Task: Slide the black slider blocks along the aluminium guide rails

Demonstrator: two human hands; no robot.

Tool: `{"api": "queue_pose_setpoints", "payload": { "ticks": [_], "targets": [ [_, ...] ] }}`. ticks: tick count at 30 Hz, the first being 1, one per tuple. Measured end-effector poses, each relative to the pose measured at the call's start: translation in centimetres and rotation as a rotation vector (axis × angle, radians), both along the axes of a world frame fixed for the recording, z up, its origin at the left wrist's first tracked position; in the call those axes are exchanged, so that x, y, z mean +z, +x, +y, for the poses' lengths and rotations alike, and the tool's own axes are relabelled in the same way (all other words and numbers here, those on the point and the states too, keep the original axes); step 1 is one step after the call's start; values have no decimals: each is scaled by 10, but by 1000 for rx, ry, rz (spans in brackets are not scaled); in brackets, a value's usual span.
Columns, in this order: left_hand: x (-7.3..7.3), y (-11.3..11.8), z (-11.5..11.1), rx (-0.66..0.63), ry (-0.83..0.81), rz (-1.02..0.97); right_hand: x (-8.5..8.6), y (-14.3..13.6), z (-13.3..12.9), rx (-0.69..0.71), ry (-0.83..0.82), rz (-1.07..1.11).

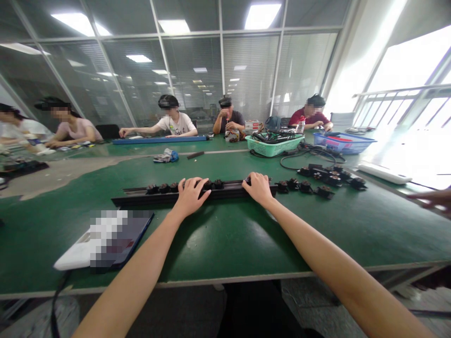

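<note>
A long black rail (141, 201) lies across the green table in front of me, with several small black blocks (164, 188) seated in a row along its channel. Over the rail's middle, my left hand (192, 195) is closed, thumb on the near side and fingers over the top. My right hand (259, 188) has its fingers curled at the rail's right part, pinching a small black block (248, 180) mostly hidden by the fingers. More loose black blocks (306, 187) lie just beyond the rail's right end.
A white device (75, 251) with a cable lies beside a dark flat object (141, 230) at the near left. Farther back are a crumpled cloth (166, 156), a green basket (271, 148) of cables, and a blue basket (347, 145). Several people sit across the table; another hand (435, 199) shows at the right.
</note>
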State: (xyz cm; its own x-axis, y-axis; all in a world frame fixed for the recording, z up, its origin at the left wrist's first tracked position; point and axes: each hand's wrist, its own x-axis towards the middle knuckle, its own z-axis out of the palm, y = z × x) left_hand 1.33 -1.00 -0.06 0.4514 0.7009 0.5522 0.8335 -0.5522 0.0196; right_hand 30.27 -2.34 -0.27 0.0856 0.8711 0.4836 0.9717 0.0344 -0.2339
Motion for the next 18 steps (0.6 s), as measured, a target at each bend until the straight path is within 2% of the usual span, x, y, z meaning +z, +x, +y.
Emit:
{"api": "queue_pose_setpoints", "payload": {
  "ticks": [18],
  "targets": [
    [-2,-1,2,3,-3,0,0,3,-1,-1,33,32]
  ]
}}
